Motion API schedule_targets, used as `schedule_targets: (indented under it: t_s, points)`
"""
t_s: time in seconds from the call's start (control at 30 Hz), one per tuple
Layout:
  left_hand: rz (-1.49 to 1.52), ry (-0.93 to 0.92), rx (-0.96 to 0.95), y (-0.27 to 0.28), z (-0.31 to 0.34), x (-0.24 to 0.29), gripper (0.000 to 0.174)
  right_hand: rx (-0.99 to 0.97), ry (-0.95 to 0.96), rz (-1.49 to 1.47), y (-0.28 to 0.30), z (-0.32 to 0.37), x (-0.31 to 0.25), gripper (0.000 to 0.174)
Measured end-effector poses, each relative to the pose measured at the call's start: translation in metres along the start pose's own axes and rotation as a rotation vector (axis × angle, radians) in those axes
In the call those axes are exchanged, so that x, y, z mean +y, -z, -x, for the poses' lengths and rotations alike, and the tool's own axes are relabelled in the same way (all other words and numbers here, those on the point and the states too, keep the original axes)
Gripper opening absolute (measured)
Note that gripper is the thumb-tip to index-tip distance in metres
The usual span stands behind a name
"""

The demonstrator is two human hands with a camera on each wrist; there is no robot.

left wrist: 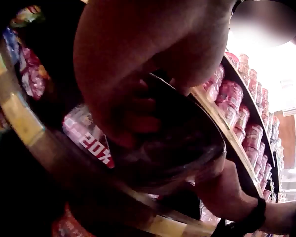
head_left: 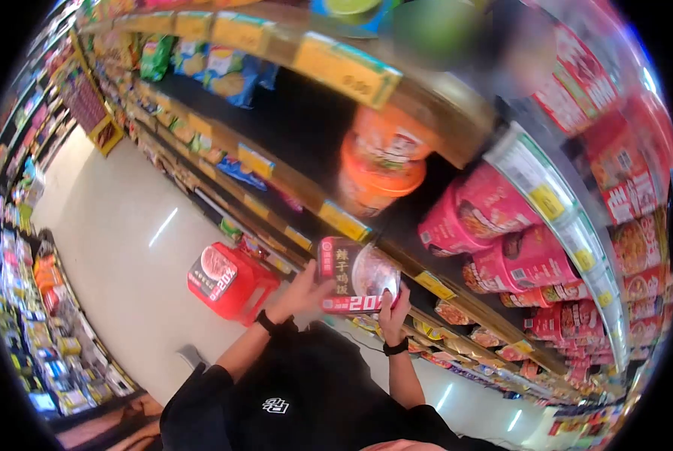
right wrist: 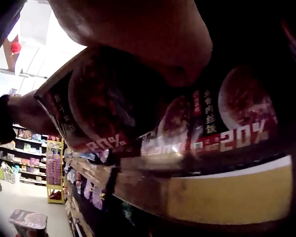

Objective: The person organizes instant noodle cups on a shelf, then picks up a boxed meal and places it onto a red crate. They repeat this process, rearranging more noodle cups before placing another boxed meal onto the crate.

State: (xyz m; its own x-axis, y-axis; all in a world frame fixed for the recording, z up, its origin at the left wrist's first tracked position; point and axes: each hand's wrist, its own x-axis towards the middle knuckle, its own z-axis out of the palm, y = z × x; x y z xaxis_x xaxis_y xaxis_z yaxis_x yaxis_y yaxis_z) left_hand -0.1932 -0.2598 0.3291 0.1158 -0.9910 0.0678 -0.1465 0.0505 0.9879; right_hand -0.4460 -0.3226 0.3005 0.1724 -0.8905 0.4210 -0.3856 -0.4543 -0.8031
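Note:
Both hands hold a boxed rice meal (head_left: 338,263), dark and red with a bowl picture and a large "20%" on its front. My left hand (head_left: 304,295) grips its left side, and in the left wrist view the curled fingers (left wrist: 143,106) lie against the dark box (left wrist: 182,143). On the other side, my right hand (head_left: 394,310) has its thumb over the front near the lower right corner. Another "20%" box (head_left: 217,264) rests at the top of a red shopping basket (head_left: 250,295), just left of my left hand.
Orange tubs (head_left: 378,177) and pink tubs (head_left: 494,210) stand on the shelves ahead and to the right. Similar meal boxes (right wrist: 241,108) line a shelf close to my right hand. Yellow price labels (head_left: 344,220) run along the shelf edges. An aisle floor (head_left: 118,218) stretches left.

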Motion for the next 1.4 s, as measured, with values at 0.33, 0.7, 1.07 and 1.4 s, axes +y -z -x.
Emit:
schedule_targets:
  t_s: [0.33, 0.7, 1.07, 1.4]
  points:
    - [0.171, 0.288, 0.301, 0.109, 0.095, -0.050, 0.047, -0.539, -0.097, -0.088, -0.119, 0.024, -0.052, 0.046]
    - [0.160, 0.362, 0.796, 0.171, 0.184, -0.189, 0.065, -1.065, 0.008, -0.162, -0.321, 0.054, -0.040, 0.067]
    - [0.281, 0.392, 1.008, 0.204, 0.199, -0.285, 0.046, -1.145, 0.028, -0.094, -0.440, 0.089, 0.006, 0.087]
    - [0.207, 0.505, 1.180, 0.188, 0.192, -0.289, 0.062, -1.059, -0.109, -0.078, -0.395, 0.081, 0.020, 0.075]
